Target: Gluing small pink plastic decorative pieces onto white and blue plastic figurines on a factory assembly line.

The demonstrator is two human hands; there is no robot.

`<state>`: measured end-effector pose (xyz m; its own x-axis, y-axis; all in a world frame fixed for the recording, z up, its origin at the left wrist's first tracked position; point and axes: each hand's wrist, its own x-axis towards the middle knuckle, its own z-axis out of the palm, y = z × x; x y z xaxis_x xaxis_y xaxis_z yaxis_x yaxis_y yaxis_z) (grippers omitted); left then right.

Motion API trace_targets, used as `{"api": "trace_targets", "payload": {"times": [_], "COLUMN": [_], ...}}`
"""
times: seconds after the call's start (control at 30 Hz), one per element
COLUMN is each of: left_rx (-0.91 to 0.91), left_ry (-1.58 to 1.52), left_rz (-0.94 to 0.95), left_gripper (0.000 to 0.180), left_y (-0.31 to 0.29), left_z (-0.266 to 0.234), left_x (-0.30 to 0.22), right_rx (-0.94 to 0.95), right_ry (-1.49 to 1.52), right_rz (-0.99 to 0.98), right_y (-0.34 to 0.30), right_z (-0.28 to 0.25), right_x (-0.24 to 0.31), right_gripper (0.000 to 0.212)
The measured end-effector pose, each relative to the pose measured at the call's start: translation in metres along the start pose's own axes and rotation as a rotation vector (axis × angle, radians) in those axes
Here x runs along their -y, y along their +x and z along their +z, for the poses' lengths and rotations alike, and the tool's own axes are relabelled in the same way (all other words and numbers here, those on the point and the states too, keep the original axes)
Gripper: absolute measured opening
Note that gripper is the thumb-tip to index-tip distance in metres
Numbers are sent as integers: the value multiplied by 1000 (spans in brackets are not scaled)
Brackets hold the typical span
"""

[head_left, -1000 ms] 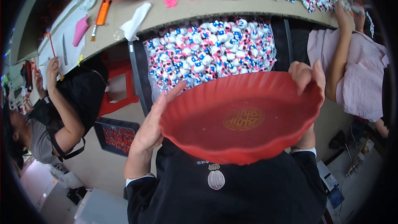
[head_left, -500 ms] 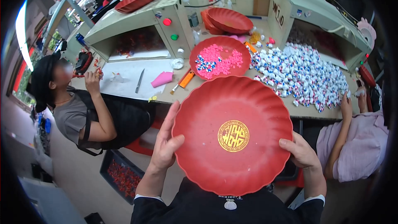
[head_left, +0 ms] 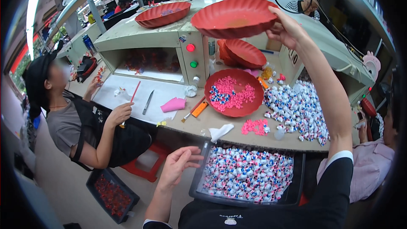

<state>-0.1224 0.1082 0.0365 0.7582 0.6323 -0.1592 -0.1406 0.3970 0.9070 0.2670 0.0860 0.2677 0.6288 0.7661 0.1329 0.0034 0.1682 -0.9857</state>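
Over a cluttered workbench [head_left: 220,125], I see my right hand [head_left: 288,27] gripping a red scalloped tray [head_left: 233,17] aloft; my left hand [head_left: 178,167] hangs open, fingers [head_left: 193,157] loosely spread, holding nothing.

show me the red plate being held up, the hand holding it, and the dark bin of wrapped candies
red plate [head_left: 234,18], head view, on its scalloped underside.
right hand [head_left: 288,27], head view, on the palm at the plate's rim.
dark bin [head_left: 196,179], head view, on its left wall.
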Motion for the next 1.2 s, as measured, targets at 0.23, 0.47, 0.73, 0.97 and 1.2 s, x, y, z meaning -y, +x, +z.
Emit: {"api": "trace_targets", "payload": {"times": [0.23, 0.47, 0.73, 0.97, 1.2], "left_rx": [-176, -192, -335, -197, 445], "left_ry": [102, 32, 149, 715, 1121], "left_rz": [-81, -179, -131, 118, 587], "left_gripper": [28, 24, 23, 21, 50], "left_y": [0, 6, 24, 36, 58], "left_z": [-22, -21, -19, -11, 35], "left_x": [29, 53, 69, 83, 102], "right_rx": [-94, -259, 48, -189, -124], "right_ry": [-106, 60, 240, 125, 21], "right_rz": [12, 3, 56, -69, -213], "right_y": [134, 265, 330, 281, 177], "right_z": [56, 66, 97, 87, 100], "right_x": [-9, -54, -105, -122, -104], "right_gripper": [42, 38, 47, 27, 19]}}
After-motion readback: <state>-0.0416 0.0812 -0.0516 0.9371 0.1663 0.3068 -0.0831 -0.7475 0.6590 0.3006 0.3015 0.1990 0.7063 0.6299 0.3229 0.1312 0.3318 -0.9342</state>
